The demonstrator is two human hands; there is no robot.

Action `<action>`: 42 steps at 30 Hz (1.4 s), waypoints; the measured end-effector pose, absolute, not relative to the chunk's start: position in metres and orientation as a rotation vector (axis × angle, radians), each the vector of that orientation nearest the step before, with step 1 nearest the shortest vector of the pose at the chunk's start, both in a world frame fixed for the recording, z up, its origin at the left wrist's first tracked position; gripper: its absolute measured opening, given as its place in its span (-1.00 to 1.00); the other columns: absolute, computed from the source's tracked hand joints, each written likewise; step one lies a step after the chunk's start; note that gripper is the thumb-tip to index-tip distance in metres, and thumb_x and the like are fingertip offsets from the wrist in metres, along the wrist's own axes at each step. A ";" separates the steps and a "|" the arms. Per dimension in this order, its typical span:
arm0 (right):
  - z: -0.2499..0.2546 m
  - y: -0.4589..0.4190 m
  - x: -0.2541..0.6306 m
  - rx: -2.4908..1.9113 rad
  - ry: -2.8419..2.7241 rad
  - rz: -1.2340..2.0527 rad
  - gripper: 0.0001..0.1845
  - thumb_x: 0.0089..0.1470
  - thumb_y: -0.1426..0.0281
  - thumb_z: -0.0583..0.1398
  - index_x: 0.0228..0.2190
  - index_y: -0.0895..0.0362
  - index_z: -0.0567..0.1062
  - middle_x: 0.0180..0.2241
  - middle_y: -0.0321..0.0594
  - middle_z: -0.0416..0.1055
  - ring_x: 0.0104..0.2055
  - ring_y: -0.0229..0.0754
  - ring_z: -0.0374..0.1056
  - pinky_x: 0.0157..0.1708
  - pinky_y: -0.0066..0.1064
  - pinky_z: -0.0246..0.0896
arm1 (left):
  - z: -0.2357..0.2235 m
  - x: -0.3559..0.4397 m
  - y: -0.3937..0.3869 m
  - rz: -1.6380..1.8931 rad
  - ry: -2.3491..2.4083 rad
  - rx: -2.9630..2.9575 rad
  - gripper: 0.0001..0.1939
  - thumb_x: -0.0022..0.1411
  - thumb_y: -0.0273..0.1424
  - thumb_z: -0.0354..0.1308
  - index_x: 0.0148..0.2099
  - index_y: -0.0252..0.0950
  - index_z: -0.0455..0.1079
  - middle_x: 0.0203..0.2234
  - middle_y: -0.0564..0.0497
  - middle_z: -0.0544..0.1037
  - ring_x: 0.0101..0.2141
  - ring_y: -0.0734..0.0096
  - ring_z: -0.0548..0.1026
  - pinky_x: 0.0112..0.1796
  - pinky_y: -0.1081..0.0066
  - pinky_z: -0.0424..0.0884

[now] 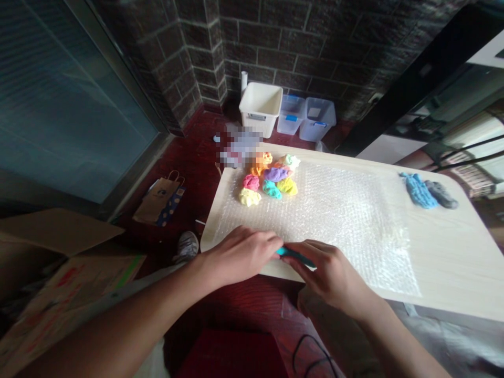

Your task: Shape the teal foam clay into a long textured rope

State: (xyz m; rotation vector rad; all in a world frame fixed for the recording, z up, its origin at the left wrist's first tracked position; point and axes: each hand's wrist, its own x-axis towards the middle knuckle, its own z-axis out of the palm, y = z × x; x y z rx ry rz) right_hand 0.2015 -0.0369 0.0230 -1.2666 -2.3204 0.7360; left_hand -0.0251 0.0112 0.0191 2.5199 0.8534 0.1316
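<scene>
One brick wall (pixel 268 37), dark with pale joints, closes the far side. One light wood-grain table (pixel 444 262) stands before it, long axis running left to right. One open cardboard box (pixel 74 278) sits at lower left. One sheet of bubble wrap (pixel 334 210) covers the left and middle of the tabletop. Beyond the table's far edge, in a row: one white bin (pixel 258 107) and two clear plastic tubs (pixel 317 118).

Two hands are present, near each other at the near table edge. Left hand (pixel 246 254): forearm rising from lower left, back upward, fingers bent. Right hand (pixel 328 270): forearm rising from lower right, fingers curled inward. Both are closed on the same item.

On the wrap's far left part lies a cluster of crumpled bundles (pixel 276 175), at least seven, in orange, white, purple, pink, turquoise, yellow and pale yellow; overlap prevents an exact count. At the table's right lie one blue bundle (pixel 420 191) and one grey bundle (pixel 443 194), touching.

Smallest: one slim teal piece (pixel 297 256), material not determinable, spanning the hands. Its long axis slants, left end higher, right end pointing toward lower right.
</scene>
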 end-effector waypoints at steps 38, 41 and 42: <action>0.018 -0.035 0.207 -1.355 -2.447 0.631 -0.70 0.33 0.28 0.25 0.03 0.13 0.58 -0.22 -0.09 0.66 -0.25 -0.03 0.58 -0.26 -0.25 0.40 | 0.018 -0.027 0.011 0.148 0.838 2.455 -0.82 0.48 -0.32 0.11 -0.01 -0.29 0.44 -0.21 -0.05 0.62 -0.25 0.24 0.62 -0.32 0.34 0.39; 0.020 -0.033 0.210 -1.339 -2.389 0.712 -0.76 0.36 0.31 0.21 -0.05 0.13 0.62 -0.23 -0.09 0.66 -0.26 -0.07 0.58 -0.28 -0.27 0.43 | 0.022 -0.028 0.014 0.177 0.846 2.412 -0.84 0.47 -0.32 0.12 -0.06 -0.29 0.44 -0.20 -0.04 0.61 -0.24 0.25 0.60 -0.30 0.35 0.38; 0.021 -0.033 0.210 -1.317 -2.372 0.727 -0.76 0.37 0.33 0.20 -0.07 0.13 0.63 -0.25 -0.10 0.66 -0.28 -0.09 0.57 -0.30 -0.28 0.43 | 0.023 -0.028 0.014 0.188 0.848 2.395 -0.83 0.46 -0.29 0.13 -0.07 -0.29 0.43 -0.20 -0.04 0.61 -0.24 0.25 0.59 -0.30 0.35 0.38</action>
